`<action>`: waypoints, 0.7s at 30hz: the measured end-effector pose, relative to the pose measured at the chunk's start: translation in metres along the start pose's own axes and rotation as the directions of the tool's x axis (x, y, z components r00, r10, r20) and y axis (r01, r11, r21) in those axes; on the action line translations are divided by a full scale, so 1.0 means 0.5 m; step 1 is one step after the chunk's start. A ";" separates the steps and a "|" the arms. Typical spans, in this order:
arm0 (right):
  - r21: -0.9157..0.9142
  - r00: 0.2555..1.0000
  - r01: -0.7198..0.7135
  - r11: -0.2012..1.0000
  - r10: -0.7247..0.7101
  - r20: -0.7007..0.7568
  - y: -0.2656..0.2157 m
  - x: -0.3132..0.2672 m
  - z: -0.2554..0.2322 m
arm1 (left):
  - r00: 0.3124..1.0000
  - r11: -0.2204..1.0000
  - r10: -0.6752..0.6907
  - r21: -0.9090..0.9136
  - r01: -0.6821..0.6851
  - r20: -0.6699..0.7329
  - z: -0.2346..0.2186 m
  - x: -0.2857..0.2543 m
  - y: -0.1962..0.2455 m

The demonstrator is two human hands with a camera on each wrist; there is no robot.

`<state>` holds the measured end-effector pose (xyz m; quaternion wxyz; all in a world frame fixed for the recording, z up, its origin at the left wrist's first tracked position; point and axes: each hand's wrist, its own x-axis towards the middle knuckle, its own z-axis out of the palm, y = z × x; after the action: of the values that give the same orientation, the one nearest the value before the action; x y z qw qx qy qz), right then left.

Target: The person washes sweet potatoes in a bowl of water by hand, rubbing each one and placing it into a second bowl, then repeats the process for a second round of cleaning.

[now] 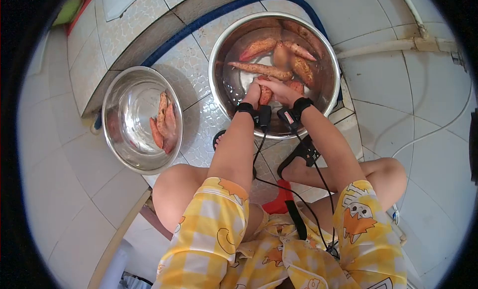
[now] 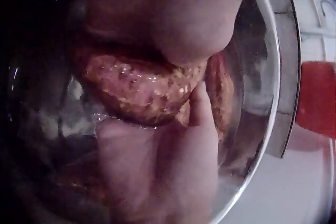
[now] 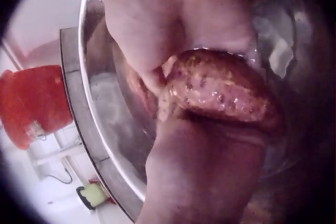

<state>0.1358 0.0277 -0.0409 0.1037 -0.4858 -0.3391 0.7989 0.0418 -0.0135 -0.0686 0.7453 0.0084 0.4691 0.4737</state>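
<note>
A wet reddish sweet potato (image 1: pixel 266 94) is held between both hands, low in the large steel basin (image 1: pixel 215 85) of water. My left hand (image 1: pixel 252 95) grips it from the left, and my right hand (image 1: pixel 284 91) from the right. The wrist views show its pitted, shiny skin (image 2: pixel 139 87) between the two hands, right at the water's surface. Several more sweet potatoes lie in the basin beyond the hands, among them a long thin one (image 1: pixel 261 70) and a speckled brown one (image 1: pixel 302 71).
A smaller steel basin (image 1: pixel 115 144) at the left holds several sweet potatoes (image 1: pixel 162 122). A blue hose (image 1: pixel 199 24) curves behind the large basin along a tiled ledge. White pipes (image 1: pixel 378 49) run at the right. Black cables (image 1: pixel 286 187) hang from the wrists.
</note>
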 end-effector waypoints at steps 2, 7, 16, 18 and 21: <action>-0.242 0.991 0.129 0.962 -0.133 0.000 0.023 0.026 -0.011 | 0.999 0.994 -0.014 0.106 0.019 -0.052 0.005 -0.021 0.007; -0.562 0.942 0.225 0.796 -0.325 -0.083 0.024 0.019 -0.013 | 0.991 0.966 -0.129 0.230 0.117 0.038 -0.013 -0.011 0.008; 0.053 0.987 0.080 0.995 -0.071 -0.145 -0.015 -0.032 -0.005 | 0.879 0.898 -0.341 -0.160 0.409 0.334 0.002 -0.066 0.057; 0.134 0.999 0.009 0.991 -0.004 -0.042 0.001 -0.025 -0.025 | 0.823 0.857 -0.348 -0.203 0.473 0.449 -0.016 -0.051 0.046; -0.247 0.970 0.217 0.944 -0.237 -0.056 0.012 0.000 -0.030 | 0.886 0.918 -0.345 -0.088 0.388 0.310 -0.030 -0.017 0.009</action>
<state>0.1492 0.0296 -0.0495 0.1502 -0.4860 -0.4818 0.7135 0.0271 -0.0236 -0.0691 0.8802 -0.0666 0.3123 0.3512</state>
